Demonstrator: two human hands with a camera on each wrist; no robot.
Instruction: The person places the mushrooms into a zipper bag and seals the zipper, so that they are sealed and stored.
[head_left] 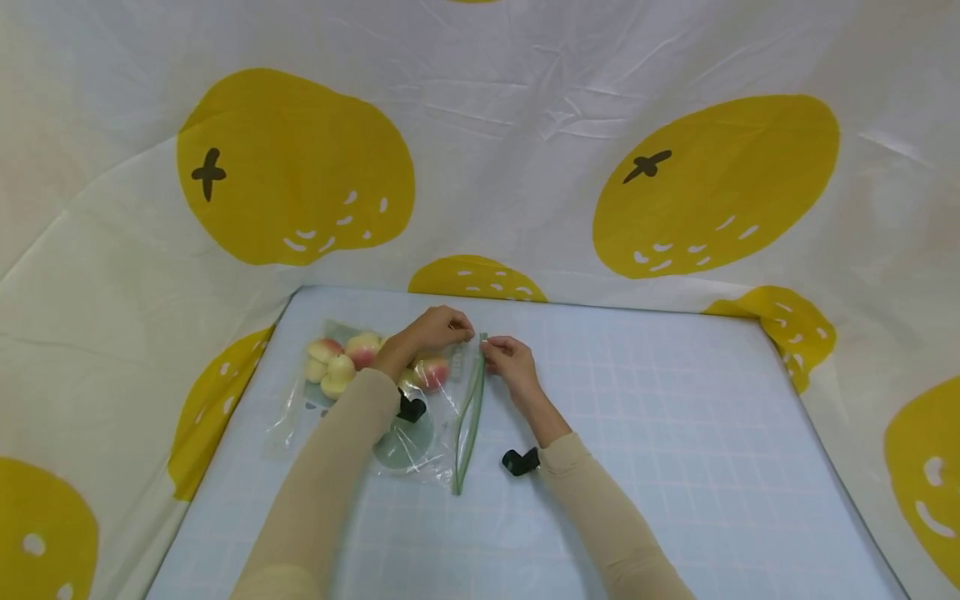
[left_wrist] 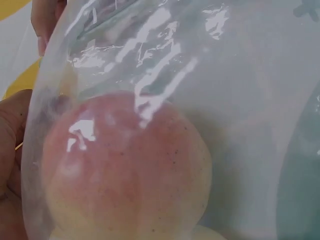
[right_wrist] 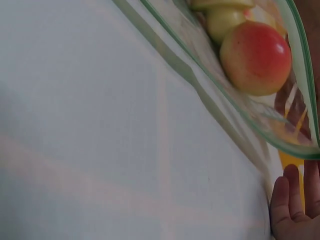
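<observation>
A clear zip bag [head_left: 442, 400] with a green-edged mouth [head_left: 472, 417] lies on the table, its mouth parted toward the right. Several red-and-yellow peach-like fruits [head_left: 431, 373] are inside; one fruit [left_wrist: 127, 160] fills much of the left wrist view, and a red one [right_wrist: 256, 58] shows in the right wrist view. My left hand [head_left: 438, 327] reaches over the bag and pinches at the far end of its mouth, the fingertips partly hidden. Just across from it, my right hand [head_left: 512, 360] pinches the same far corner of the green edge.
Pale checked cloth covers the table [head_left: 675, 450]. A white curtain [head_left: 502, 167] printed with yellow fruit rises behind and at both sides. Black wrist cameras [head_left: 519, 462] sit below each hand, the left one over the bag.
</observation>
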